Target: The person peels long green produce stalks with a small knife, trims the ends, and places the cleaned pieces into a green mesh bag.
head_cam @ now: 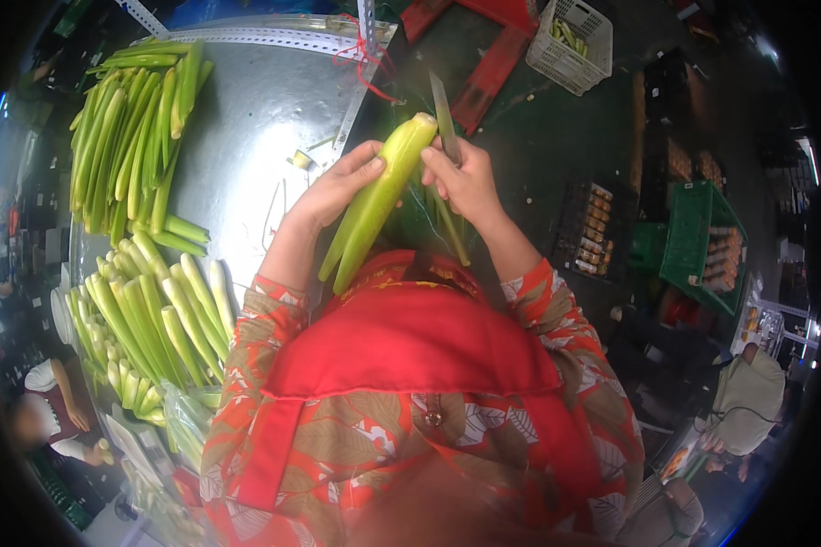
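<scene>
My left hand (339, 183) grips a thick green vegetable stalk (390, 181), which looks like a water bamboo shoot. Its pale cut end points up and away from me, and its lower end splits into two tips near my apron. A knife (441, 102) is in my right hand (466, 179), blade pointing away from me. The right thumb lies close beside the stalk's cut end. From below the right hand hangs a narrow green leaf strip (455, 232); whether it is still joined to the stalk is hidden.
On the metal table (246, 102) at left lie a pile of long unpeeled stalks (123, 143) and a pile of paler trimmed stalks (147, 314). A cut scrap (302, 160) lies near the table edge. Beyond are a white crate (571, 48), a red pallet jack (486, 82) and green crates (687, 239). Other people stand farther off.
</scene>
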The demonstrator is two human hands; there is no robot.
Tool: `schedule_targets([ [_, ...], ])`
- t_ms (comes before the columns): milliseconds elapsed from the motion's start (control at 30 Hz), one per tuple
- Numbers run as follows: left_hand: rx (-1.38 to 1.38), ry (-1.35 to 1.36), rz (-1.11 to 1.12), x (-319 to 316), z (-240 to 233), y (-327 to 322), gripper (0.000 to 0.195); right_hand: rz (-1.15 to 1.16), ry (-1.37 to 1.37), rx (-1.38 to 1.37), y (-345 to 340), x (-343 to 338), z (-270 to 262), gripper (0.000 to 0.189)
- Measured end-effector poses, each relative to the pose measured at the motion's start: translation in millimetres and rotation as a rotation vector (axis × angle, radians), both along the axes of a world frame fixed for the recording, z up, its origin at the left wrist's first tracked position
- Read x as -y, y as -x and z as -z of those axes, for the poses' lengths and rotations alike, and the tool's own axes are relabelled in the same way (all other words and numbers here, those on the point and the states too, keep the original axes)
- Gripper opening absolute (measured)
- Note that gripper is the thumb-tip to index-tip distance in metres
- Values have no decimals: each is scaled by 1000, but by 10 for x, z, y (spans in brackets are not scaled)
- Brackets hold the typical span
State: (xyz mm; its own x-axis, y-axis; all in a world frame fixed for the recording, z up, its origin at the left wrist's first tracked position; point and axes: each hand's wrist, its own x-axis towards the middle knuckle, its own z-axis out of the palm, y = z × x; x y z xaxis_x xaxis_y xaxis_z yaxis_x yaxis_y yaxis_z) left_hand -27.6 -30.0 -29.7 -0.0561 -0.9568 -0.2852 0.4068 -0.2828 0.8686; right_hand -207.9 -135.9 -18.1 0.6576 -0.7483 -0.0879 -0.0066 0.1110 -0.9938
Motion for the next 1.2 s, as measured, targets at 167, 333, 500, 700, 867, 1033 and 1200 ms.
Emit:
schedule_targets([
  [167, -2, 41, 87, 19, -41, -32, 55, -60, 38, 22, -3, 7, -15, 22],
  [333, 611, 140, -40, 92, -31, 53, 47, 47, 214, -137, 67, 106, 47, 19],
  [500, 869, 70, -132, 75, 201, 201, 44, -51, 371, -383, 96, -17, 108, 20],
  [700, 1014, 5, -127, 60, 244, 351, 33, -83, 437, -491, 157, -21, 245, 22],
  [867, 1088, -13, -144, 84, 235, 446, 33, -70, 449, -533, 220, -32, 315, 22],
  [1033, 1060, -8, -123, 97, 328, 495, 30, -50, 464, -590, 303, -47, 470, 22],
  [1200, 888, 25, -75, 92, 468, 529, 29, -32, 419, -678, 344, -96, 548, 22],
])
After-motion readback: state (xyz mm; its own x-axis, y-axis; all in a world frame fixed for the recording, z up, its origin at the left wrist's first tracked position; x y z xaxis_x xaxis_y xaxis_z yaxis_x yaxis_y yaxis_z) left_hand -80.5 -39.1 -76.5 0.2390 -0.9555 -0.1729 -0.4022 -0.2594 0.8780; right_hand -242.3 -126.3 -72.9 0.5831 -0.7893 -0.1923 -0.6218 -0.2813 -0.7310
